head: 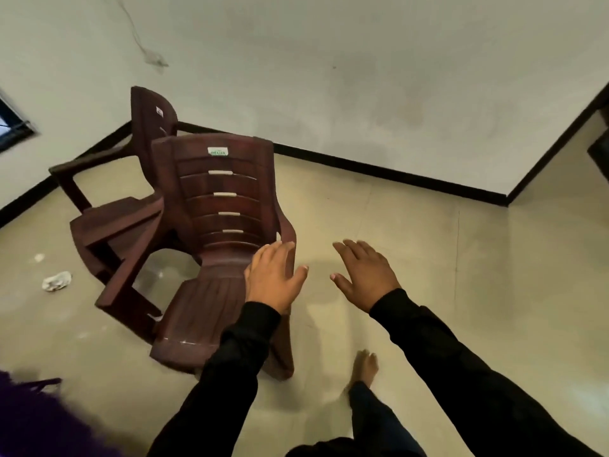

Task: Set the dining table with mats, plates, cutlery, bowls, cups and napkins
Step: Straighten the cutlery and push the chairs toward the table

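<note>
No table, mats, plates, cutlery, bowls, cups or napkins are in view. A dark brown plastic armchair (211, 225) stands on the floor in front of me, facing me. My left hand (273, 278) is spread over its right armrest, fingers straight; whether it touches the armrest I cannot tell. My right hand (364, 275) hovers over bare floor to the right of the chair, fingers spread, holding nothing. Both arms wear black sleeves.
A second brown armchair (108, 206) stands behind and left of the first, near the room corner. A crumpled white paper (56, 281) lies on the beige tiled floor at left. My bare foot (364, 369) is below the hands. Purple cloth (39, 423) fills the bottom-left corner.
</note>
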